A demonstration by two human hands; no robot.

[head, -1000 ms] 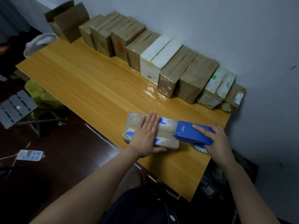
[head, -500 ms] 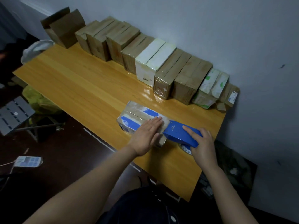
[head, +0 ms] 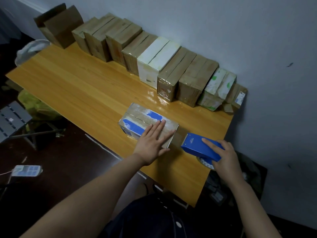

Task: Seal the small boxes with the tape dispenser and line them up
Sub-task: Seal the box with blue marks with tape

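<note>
Pressing box (head: pixel 142 115), laid upper-left to lower-right, with flat left hand (head: pixel 151 143); gripping dispenser (head: pixel 195 145) in right hand (head: pixel 226 153) just off its lower-right end

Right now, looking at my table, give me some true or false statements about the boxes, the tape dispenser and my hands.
1. The left hand lies flat on the box with blue patches. True.
2. The right hand grips the tape dispenser. True.
3. The tape dispenser rests on top of that box. False: it is beside the box's right end.
4. Every box in the row by the wall is brown. False: one white box stands mid-row.
5. The open carton stands at the row's right end. False: at its left end.
</note>
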